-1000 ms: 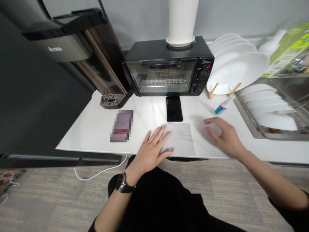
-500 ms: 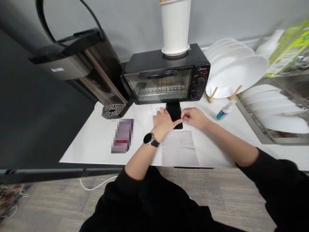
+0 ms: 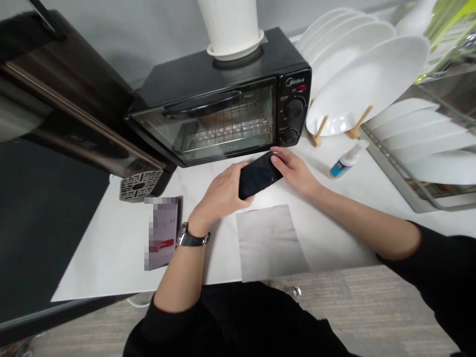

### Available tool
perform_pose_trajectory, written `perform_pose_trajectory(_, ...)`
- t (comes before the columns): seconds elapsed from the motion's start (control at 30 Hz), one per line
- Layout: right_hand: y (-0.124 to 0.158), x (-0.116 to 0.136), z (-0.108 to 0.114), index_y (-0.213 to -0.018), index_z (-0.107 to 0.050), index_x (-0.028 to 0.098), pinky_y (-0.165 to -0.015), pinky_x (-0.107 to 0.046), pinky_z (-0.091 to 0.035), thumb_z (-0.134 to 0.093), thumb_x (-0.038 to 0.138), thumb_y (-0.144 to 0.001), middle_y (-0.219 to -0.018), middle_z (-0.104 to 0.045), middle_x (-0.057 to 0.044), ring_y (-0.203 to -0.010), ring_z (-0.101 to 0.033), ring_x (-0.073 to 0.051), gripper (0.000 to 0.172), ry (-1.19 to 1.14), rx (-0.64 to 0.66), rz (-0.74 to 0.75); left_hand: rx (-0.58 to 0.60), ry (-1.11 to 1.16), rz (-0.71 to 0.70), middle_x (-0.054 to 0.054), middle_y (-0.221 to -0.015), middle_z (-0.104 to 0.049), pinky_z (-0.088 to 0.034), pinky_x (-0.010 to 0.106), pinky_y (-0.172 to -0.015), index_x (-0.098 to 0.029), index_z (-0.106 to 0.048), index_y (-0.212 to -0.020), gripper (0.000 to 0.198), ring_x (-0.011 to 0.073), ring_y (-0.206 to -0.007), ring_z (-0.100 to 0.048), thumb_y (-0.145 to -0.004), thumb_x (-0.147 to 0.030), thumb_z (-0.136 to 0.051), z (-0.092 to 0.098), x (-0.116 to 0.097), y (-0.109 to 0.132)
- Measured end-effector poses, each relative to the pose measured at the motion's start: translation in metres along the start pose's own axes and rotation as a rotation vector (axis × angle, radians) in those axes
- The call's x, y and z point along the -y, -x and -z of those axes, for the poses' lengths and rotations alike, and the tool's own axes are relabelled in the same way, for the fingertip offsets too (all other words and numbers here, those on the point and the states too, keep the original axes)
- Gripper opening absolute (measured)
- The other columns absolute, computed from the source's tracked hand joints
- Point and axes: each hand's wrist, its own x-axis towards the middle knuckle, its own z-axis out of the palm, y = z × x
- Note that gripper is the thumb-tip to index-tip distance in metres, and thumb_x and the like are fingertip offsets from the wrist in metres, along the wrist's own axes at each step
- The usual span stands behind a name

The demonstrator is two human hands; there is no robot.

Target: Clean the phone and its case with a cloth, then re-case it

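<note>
Between my two hands is a black smartphone (image 3: 259, 174), turned slantwise with its dark screen facing up. My left hand (image 3: 225, 192) grips its left end, thumb at the upper edge and fingers at the lower corner. At the other end my right hand (image 3: 295, 171) holds the phone, with the thumb on the screen's corner and the fingers partly behind it. A grey cloth (image 3: 269, 243) lies flat on the white counter just below. Beside my left wrist lies a second phone (image 3: 165, 230), its lit screen partly pixelated. A small spray bottle (image 3: 345, 161) stands right of my right hand.
A black toaster oven (image 3: 223, 124) stands behind my hands with a white pot (image 3: 232, 25) on top. To the left is a drink dispenser (image 3: 141, 184). White plates (image 3: 368, 84) lean in a wooden rack at right, beside a metal dish rack (image 3: 405, 183).
The black phone has gone from lying upright on the counter to slanted between both hands. My left hand has moved left to its end. The view has shifted closer.
</note>
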Motion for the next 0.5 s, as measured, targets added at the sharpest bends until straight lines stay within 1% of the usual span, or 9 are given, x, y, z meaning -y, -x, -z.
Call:
perform_pose_trajectory(0.07, 0.001, 0.005, -0.002, -0.111, -0.076, 0.021, -0.104, -0.046, -0.053, -0.068, 0.072, -0.090, -0.108, -0.079, -0.010, -0.110, -0.071, -0.031, 0.055, -0.099, 0.035, -0.056, -0.037, -0.021, -0.043, 0.015, -0.144, -0.065, -0.054, 0.048, -0.107, -0.018, -0.045, -0.150, 0.076, 0.0336, -0.126, -0.067, -0.086, -0.041, -0.079, -0.002, -0.006, 0.001)
perform_pose_trajectory(0.13, 0.003, 0.011, -0.004, -0.095, -0.079, 0.022, -0.093, -0.044, -0.057, -0.067, 0.078, -0.086, -0.094, -0.079, -0.008, -0.097, -0.074, -0.030, 0.058, -0.212, 0.089, -0.113, -0.064, -0.090, -0.044, 0.013, -0.136, -0.068, -0.054, 0.048, -0.103, -0.019, -0.049, -0.147, 0.076, 0.0342, -0.121, -0.068, -0.086, -0.050, -0.082, -0.002, -0.010, 0.001)
perform_pose_trajectory(0.23, 0.007, 0.022, -0.003, -0.084, -0.078, 0.022, -0.083, -0.042, -0.060, -0.071, 0.082, -0.081, -0.084, -0.080, -0.008, -0.088, -0.076, -0.029, 0.060, -0.359, 0.154, -0.174, -0.136, -0.203, -0.045, 0.012, -0.125, -0.072, -0.053, 0.046, -0.097, -0.019, -0.055, -0.144, 0.077, 0.0343, -0.114, -0.069, -0.082, -0.056, -0.084, -0.001, -0.013, 0.002)
perform_pose_trajectory(0.37, 0.010, 0.034, 0.006, -0.083, -0.078, 0.022, -0.079, -0.040, -0.060, -0.080, 0.077, -0.075, -0.085, -0.081, -0.008, -0.086, -0.077, -0.029, 0.055, -0.469, 0.201, -0.231, -0.216, -0.289, -0.074, 0.011, -0.117, -0.073, -0.051, 0.043, -0.091, -0.018, -0.057, -0.144, 0.078, 0.0333, -0.107, -0.070, -0.083, -0.061, -0.081, -0.001, -0.017, 0.004)
perform_pose_trajectory(0.5, 0.012, 0.040, 0.012, -0.092, -0.079, 0.022, -0.078, -0.038, -0.059, -0.082, 0.071, -0.078, -0.089, -0.082, -0.007, -0.089, -0.078, -0.029, 0.050, -0.536, 0.214, -0.318, -0.249, -0.330, -0.092, 0.010, -0.113, -0.072, -0.050, 0.043, -0.088, -0.018, -0.059, -0.143, 0.076, 0.0317, -0.102, -0.070, -0.086, -0.066, -0.076, -0.002, -0.018, 0.005)
